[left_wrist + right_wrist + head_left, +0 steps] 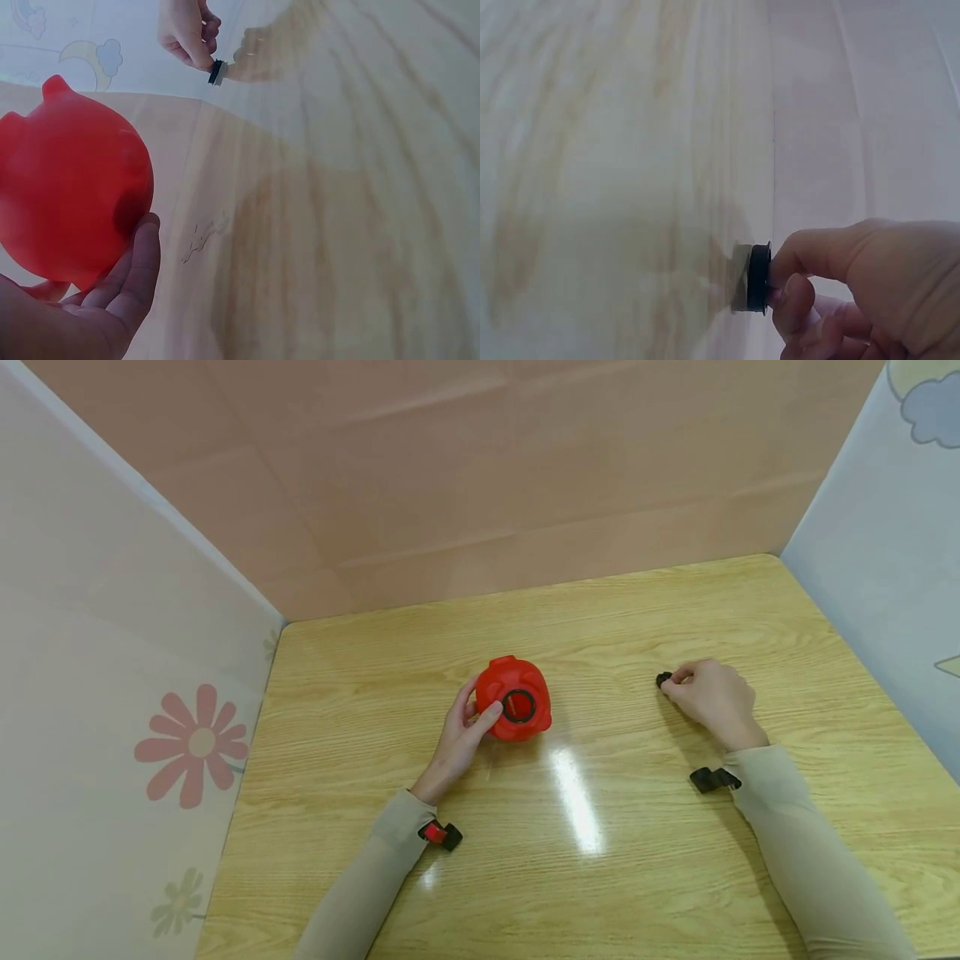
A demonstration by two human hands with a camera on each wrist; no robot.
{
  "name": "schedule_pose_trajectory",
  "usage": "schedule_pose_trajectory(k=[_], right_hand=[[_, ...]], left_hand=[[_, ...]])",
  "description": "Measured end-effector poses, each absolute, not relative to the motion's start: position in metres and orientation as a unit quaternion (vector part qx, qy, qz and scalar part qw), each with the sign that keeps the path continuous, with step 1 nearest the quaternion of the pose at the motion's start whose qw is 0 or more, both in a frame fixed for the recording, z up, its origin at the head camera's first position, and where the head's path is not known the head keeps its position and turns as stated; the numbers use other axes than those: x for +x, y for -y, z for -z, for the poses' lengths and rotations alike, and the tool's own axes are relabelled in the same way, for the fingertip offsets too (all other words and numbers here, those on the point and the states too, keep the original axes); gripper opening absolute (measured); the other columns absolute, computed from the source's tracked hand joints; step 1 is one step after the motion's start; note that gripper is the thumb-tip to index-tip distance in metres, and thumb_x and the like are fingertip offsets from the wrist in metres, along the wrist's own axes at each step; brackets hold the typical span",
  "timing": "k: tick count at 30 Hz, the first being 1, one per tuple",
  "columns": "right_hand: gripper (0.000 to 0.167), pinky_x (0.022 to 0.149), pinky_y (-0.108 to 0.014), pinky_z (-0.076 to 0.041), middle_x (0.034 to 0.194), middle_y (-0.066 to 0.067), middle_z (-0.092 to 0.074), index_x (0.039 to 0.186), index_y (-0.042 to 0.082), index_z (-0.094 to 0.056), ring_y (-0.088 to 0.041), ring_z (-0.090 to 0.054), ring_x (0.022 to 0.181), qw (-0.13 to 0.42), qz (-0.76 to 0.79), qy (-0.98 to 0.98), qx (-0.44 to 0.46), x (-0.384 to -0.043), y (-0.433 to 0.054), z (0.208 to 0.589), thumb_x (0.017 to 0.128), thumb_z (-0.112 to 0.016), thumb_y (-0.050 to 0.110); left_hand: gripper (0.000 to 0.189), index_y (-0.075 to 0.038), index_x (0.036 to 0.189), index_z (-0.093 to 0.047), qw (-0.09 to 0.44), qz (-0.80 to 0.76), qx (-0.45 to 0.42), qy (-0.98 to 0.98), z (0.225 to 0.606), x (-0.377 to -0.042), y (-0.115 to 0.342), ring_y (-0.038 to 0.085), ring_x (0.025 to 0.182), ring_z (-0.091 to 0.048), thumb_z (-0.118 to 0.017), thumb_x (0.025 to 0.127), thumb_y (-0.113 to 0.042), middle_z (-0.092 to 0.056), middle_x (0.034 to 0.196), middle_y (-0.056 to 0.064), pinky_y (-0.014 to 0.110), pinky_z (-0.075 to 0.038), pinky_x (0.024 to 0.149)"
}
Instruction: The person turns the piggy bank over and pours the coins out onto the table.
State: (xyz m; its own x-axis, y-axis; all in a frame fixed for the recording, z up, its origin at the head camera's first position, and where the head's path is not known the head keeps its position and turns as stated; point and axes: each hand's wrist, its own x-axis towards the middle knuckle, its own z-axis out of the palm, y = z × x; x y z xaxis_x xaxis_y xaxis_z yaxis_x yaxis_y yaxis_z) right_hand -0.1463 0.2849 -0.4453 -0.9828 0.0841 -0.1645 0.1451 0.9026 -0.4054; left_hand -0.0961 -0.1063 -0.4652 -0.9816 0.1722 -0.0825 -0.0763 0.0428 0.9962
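My left hand grips a round red piggy bank, its thumb lying over the near side. A black-rimmed round opening on the piggy bank faces up in the head view. Short rounded nubs stick out of its red body in the left wrist view. Off to the right, my right hand pinches a small black round plug between thumb and fingers. In the right wrist view this plug stands on edge at the tabletop, beside its reflection. The fingers on the piggy bank's far side are partly hidden.
The wood-grain table spreads under both hands. A pinkish-brown wall covering rises at its back edge. Pale panels stand at either side, the left one with printed flowers. Each sleeve cuff carries a small dark wrist device.
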Motion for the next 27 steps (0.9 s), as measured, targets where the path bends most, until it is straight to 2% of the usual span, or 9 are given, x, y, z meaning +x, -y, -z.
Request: schedule_pose_trajectory(k=[11, 16, 19, 21, 24, 27], right_hand=[[0.035, 0.057, -0.041, -0.046, 0.109, -0.022, -0.076, 0.111, 0.008, -0.078, -0.031, -0.065, 0.076, 0.078, 0.207, -0.973, 0.071, -0.146, -0.284, 0.444, 0.099, -0.059, 0.034], [0.035, 0.052, -0.042, -0.043, 0.090, -0.018, -0.076, 0.112, 0.006, -0.077, -0.029, -0.060, 0.063, 0.052, 0.191, -0.978, 0.061, -0.139, -0.275, 0.437, 0.102, -0.056, 0.031], [0.037, 0.048, -0.039, -0.042, 0.083, -0.015, -0.075, 0.113, 0.005, -0.079, -0.025, -0.058, 0.059, 0.041, 0.195, -0.979, 0.029, -0.135, -0.263, 0.432, 0.104, -0.054, 0.031], [0.043, 0.047, -0.036, -0.042, 0.084, -0.014, -0.077, 0.121, 0.004, -0.077, -0.023, -0.058, 0.059, 0.054, 0.216, -0.975, -0.003, -0.133, -0.253, 0.427, 0.107, -0.051, 0.035], [0.054, 0.053, -0.032, -0.043, 0.086, -0.012, -0.077, 0.132, 0.001, -0.072, -0.019, -0.057, 0.061, 0.086, 0.264, -0.959, -0.052, -0.129, -0.238, 0.420, 0.112, -0.045, 0.043], [0.056, 0.058, -0.033, -0.044, 0.084, -0.009, -0.076, 0.131, 0.000, -0.070, -0.016, -0.055, 0.059, 0.109, 0.303, -0.941, -0.103, -0.124, -0.219, 0.415, 0.115, -0.041, 0.046]], left_hand=[[0.070, -0.011, 0.167, -0.032, 0.090, -0.694, 0.041, -0.714, 0.464, -0.095, 0.106, 0.013, 0.105, -0.072, -0.061, 0.104, -0.022, -0.068, 0.137, 0.028, 0.020, -0.056, 0.090], [0.070, -0.010, 0.167, -0.032, 0.093, -0.694, 0.041, -0.712, 0.464, -0.096, 0.106, 0.013, 0.104, -0.072, -0.061, 0.104, -0.023, -0.067, 0.137, 0.028, 0.020, -0.057, 0.089], [0.070, -0.011, 0.167, -0.032, 0.094, -0.695, 0.039, -0.711, 0.465, -0.097, 0.106, 0.014, 0.104, -0.072, -0.061, 0.105, -0.024, -0.068, 0.137, 0.027, 0.020, -0.057, 0.090], [0.070, -0.012, 0.167, -0.032, 0.096, -0.695, 0.039, -0.711, 0.465, -0.097, 0.106, 0.015, 0.105, -0.073, -0.061, 0.105, -0.025, -0.068, 0.137, 0.027, 0.021, -0.057, 0.090], [0.070, -0.013, 0.167, -0.032, 0.098, -0.692, 0.045, -0.713, 0.464, -0.098, 0.107, 0.018, 0.109, -0.072, -0.061, 0.105, -0.026, -0.067, 0.138, 0.026, 0.022, -0.057, 0.093], [0.070, -0.015, 0.168, -0.031, 0.098, -0.686, 0.056, -0.719, 0.462, -0.098, 0.107, 0.021, 0.113, -0.071, -0.060, 0.105, -0.027, -0.067, 0.140, 0.025, 0.024, -0.056, 0.095]])
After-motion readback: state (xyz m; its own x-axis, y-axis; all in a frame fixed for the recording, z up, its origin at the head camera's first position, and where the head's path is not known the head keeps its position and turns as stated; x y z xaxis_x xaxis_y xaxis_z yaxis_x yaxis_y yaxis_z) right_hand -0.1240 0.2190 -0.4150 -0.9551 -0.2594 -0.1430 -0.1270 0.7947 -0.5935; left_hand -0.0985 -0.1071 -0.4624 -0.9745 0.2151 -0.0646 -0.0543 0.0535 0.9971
